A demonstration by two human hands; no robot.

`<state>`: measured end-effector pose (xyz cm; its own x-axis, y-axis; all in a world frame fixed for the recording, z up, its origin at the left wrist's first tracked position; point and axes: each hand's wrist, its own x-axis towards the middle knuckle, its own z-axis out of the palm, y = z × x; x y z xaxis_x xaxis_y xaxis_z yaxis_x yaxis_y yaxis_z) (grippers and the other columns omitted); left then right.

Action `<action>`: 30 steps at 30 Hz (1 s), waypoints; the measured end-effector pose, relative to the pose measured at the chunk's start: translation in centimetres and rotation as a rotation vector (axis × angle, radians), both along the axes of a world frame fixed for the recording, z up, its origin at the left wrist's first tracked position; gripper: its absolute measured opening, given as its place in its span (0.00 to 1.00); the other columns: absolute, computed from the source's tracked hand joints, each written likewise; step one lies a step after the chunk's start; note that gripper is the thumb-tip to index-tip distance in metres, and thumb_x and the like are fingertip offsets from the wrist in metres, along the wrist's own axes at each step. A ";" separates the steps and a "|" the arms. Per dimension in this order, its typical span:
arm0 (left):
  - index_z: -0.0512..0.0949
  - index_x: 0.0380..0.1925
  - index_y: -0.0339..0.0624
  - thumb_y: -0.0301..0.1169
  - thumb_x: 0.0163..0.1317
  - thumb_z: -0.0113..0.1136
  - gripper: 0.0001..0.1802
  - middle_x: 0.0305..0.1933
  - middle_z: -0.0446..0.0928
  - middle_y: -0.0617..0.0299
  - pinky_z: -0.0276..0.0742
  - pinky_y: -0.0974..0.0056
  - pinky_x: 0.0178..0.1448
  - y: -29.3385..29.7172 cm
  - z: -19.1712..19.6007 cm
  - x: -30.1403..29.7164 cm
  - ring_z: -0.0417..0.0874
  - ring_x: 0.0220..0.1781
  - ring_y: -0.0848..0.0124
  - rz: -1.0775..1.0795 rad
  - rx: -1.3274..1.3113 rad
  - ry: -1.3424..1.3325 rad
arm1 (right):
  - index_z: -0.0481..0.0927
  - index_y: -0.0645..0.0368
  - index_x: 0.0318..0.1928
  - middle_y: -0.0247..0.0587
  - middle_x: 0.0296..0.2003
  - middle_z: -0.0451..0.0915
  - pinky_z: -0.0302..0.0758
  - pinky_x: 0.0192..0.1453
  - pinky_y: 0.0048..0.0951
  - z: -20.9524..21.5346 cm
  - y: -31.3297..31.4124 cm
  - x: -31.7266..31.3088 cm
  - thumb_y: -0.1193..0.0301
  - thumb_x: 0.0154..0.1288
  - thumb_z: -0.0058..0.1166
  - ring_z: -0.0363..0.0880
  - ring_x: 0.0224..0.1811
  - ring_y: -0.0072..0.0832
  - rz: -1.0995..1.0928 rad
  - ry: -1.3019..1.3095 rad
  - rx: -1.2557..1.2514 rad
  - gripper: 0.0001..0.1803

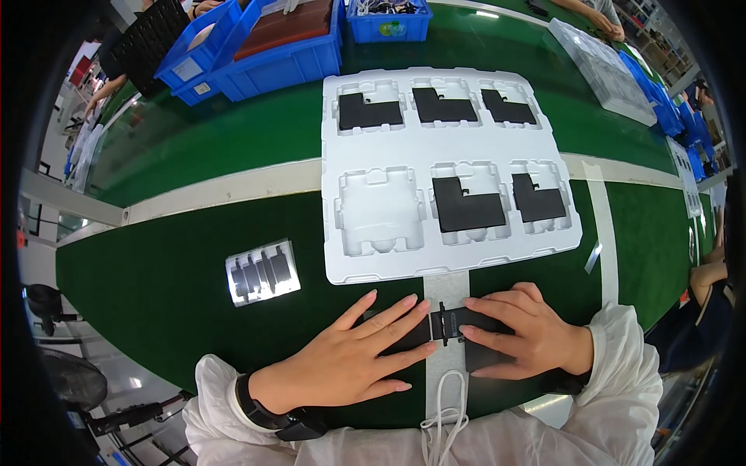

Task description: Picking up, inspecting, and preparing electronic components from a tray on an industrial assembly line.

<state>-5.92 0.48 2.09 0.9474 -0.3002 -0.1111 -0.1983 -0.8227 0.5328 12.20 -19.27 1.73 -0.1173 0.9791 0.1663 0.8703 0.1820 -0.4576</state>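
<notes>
Both hands rest on a black L-shaped flat piece (482, 358), possibly a battery pack, on the table before me. A small dark strip (444, 323) shows on it between my fingertips. My left hand (342, 361) lies over the left arm of the piece with its fingers spread. My right hand (532, 334) presses flat on the wider right part, fingers stretched out; much of the piece is hidden under both. Just beyond, a white moulded tray (416, 147) carries several similar black L-shaped pieces (470, 208). Its near left compartment holds none.
A clear sheet with dark strips (263, 272) lies left of the tray. Blue bins (272, 66) stand at the far left, and a smaller blue bin (390, 27) at the back. Stacked clear trays (602, 74) sit far right. Other people's arms show at the edges.
</notes>
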 end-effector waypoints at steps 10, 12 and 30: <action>0.67 0.54 0.52 0.44 0.54 0.54 0.26 0.65 0.53 0.55 0.41 0.49 0.66 -0.2 0.7 -0.1 0.51 0.67 0.61 0.063 -0.111 -0.042 | 0.72 0.58 0.48 0.45 0.52 0.65 0.61 0.49 0.36 1.8 -0.2 -0.6 0.58 0.47 0.57 0.66 0.49 0.35 0.010 -0.123 -0.083 0.28; 0.70 0.48 0.43 0.39 0.52 0.58 0.24 0.58 0.62 0.55 0.53 0.53 0.62 -0.7 1.1 0.0 0.61 0.61 0.60 0.136 -0.136 -0.191 | 0.71 0.58 0.48 0.45 0.52 0.65 0.61 0.51 0.37 2.2 -0.3 -0.8 0.58 0.47 0.58 0.66 0.50 0.36 0.014 -0.142 -0.084 0.28; 0.65 0.22 0.39 0.31 0.50 0.56 0.11 0.24 0.65 0.59 0.66 0.65 0.34 -3.0 -1.0 1.6 0.68 0.28 0.65 0.037 0.160 -0.485 | 0.67 0.64 0.51 0.47 0.51 0.66 0.61 0.54 0.35 2.5 -0.9 -1.2 0.61 0.47 0.58 0.65 0.51 0.39 0.046 -0.139 0.014 0.31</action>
<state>-4.29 -2.49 1.07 0.9110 -0.2805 0.3024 -0.3604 -0.8978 0.2530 11.00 -20.13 4.26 -0.1849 0.9698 0.1589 0.9158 0.2286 -0.3301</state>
